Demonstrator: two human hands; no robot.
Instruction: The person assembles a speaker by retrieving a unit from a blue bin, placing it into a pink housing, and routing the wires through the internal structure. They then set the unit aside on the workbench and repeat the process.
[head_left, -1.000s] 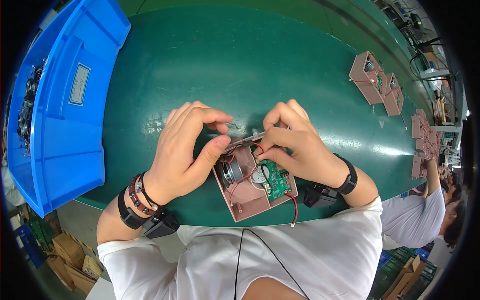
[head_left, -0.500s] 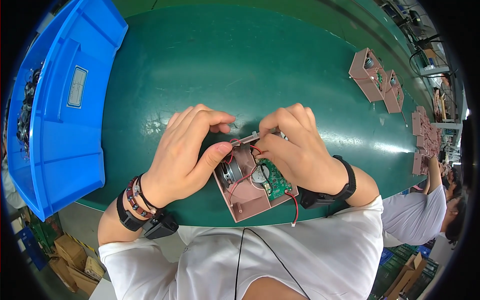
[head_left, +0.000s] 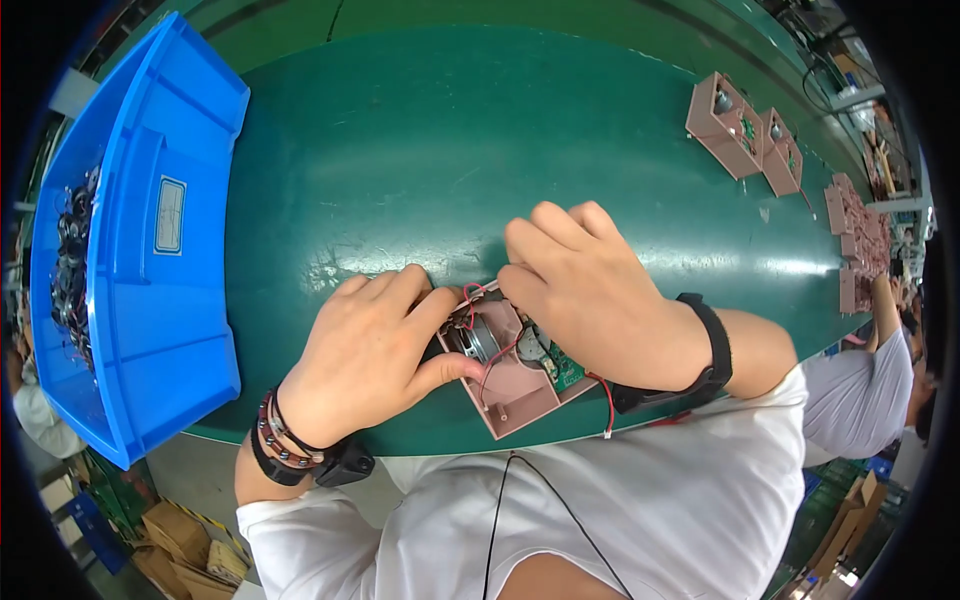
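Observation:
A pink plastic housing (head_left: pixel 525 412), open side up, lies at the near edge of the table before me. Inside it are a round speaker (head_left: pixel 478 340), a green circuit board (head_left: pixel 566 370) and red and black wires; one wire lead (head_left: pixel 608 405) hangs over its right side. My left hand (head_left: pixel 370 350) grips the housing's left side, fingers outside and thumb over the wall by the speaker. Curled over the far edge of the housing is my right hand (head_left: pixel 590 290), its fingers closed; its fingertips, and whatever they hold, are hidden behind the hand.
On the left stands a large blue bin (head_left: pixel 205 300) with many dark speakers (head_left: pixel 75 270) in it. Two similar pink housings (head_left: pixel 725 135) sit at the far right. Beyond them is a pile of pink housings (head_left: pixel 860 235), with another person's arm (head_left: pixel 885 310) beside it.
My left hand has come down and nearer, from hovering at the far corner to gripping the housing's left side. My right hand has turned over the far edge, hiding more of it.

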